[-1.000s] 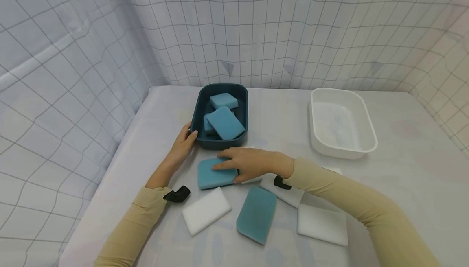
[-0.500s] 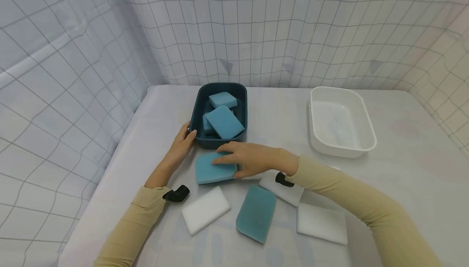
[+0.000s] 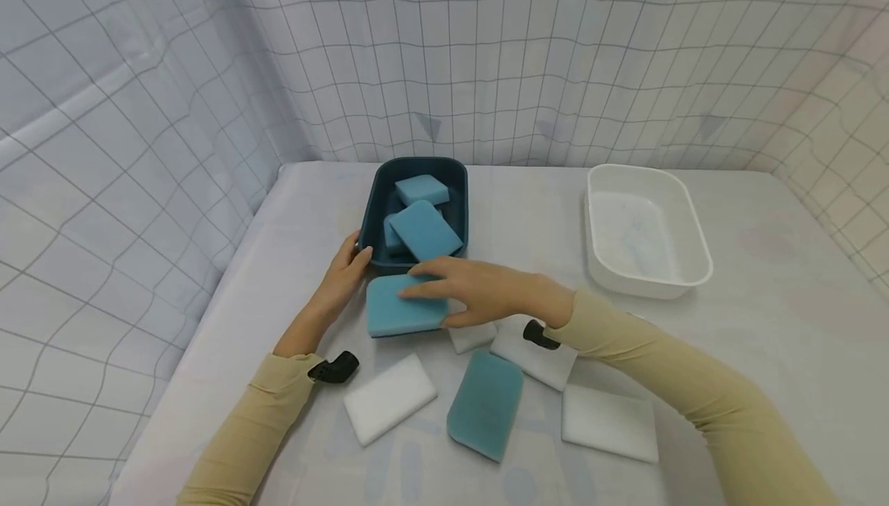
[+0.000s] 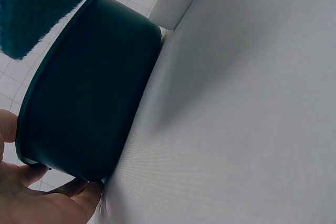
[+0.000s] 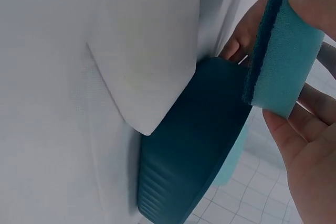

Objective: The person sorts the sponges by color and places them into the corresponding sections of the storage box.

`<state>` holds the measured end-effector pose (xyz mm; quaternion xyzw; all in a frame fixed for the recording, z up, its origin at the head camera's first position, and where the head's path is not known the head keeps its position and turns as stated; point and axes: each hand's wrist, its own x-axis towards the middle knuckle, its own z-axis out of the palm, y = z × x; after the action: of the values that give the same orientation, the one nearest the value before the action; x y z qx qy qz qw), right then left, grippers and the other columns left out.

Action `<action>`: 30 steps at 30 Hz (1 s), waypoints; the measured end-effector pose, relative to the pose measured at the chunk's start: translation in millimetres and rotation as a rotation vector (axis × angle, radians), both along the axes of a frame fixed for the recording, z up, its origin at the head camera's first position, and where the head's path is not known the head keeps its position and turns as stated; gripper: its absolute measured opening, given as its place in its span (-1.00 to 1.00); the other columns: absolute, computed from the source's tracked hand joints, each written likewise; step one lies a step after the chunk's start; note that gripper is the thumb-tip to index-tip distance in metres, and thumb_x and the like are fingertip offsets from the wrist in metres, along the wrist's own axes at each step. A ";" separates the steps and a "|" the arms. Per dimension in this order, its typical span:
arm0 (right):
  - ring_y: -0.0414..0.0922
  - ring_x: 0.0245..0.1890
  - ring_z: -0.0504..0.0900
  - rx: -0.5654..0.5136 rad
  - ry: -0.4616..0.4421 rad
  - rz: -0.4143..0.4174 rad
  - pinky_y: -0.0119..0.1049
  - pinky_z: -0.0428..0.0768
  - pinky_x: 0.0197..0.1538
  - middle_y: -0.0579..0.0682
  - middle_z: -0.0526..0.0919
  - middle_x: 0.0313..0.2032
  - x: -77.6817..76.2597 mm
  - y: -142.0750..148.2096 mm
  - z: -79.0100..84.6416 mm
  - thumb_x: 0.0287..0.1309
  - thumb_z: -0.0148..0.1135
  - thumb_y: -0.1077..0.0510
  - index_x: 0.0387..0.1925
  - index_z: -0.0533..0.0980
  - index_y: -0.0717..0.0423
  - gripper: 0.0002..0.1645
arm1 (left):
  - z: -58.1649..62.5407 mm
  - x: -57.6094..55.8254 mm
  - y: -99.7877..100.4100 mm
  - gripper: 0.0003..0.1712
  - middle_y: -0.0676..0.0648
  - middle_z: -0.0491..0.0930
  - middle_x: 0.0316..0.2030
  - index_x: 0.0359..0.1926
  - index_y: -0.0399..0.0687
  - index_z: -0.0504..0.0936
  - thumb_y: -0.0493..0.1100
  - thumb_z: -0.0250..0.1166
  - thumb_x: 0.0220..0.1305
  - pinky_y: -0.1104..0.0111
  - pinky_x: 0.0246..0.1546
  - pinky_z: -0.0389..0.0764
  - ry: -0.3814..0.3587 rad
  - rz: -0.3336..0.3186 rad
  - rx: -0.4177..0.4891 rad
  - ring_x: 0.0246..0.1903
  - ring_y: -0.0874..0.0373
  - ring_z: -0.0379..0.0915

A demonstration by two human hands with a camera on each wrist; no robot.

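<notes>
My left hand (image 3: 343, 274) grips the left side of a dark teal tub (image 3: 379, 201), fingers against its wall and rim in the left wrist view. In the tub lie several blue sponges (image 3: 427, 228), piled loosely. With thumb and fingers my right hand (image 3: 479, 290) holds a light blue sponge (image 3: 399, 307) above the table, just in front of the tub. The right wrist view shows its dark scouring layer (image 5: 266, 38) facing the tabletop. Part of the tub's front rim is hidden by the right fingers and the held sponge.
Several white pads lie on the table, among them a left pad (image 3: 392, 399), a middle pad (image 3: 538, 355) and a right pad (image 3: 610, 423). Between them is a teal sponge (image 3: 486, 406). A white tub (image 3: 642, 285) stands back right. Gridded curtains surround the table.
My right hand has lifted the light blue sponge off the table and moved it slightly toward the tub, uncovering more of a small white pad. The left hand stays on the tub.
</notes>
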<state>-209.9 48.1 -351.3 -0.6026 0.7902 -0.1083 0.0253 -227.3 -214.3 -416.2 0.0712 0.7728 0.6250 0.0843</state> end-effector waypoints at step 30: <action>0.09 0.24 0.38 -0.144 0.103 -0.158 -0.08 0.43 0.26 0.21 0.36 0.24 -33.9 5.9 5.8 0.07 0.33 0.07 0.27 0.35 0.04 -0.30 | 4.3 0.3 -0.9 -0.38 -0.32 -0.10 0.43 0.46 -0.14 -0.15 -0.14 -0.21 0.49 0.02 0.43 -0.01 -0.002 0.005 -0.009 0.42 -0.11 -0.13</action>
<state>-243.8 54.0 -345.6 -0.5434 0.8258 -0.1352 -0.0675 -227.0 -215.3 -411.9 0.0683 0.7758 0.6217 0.0838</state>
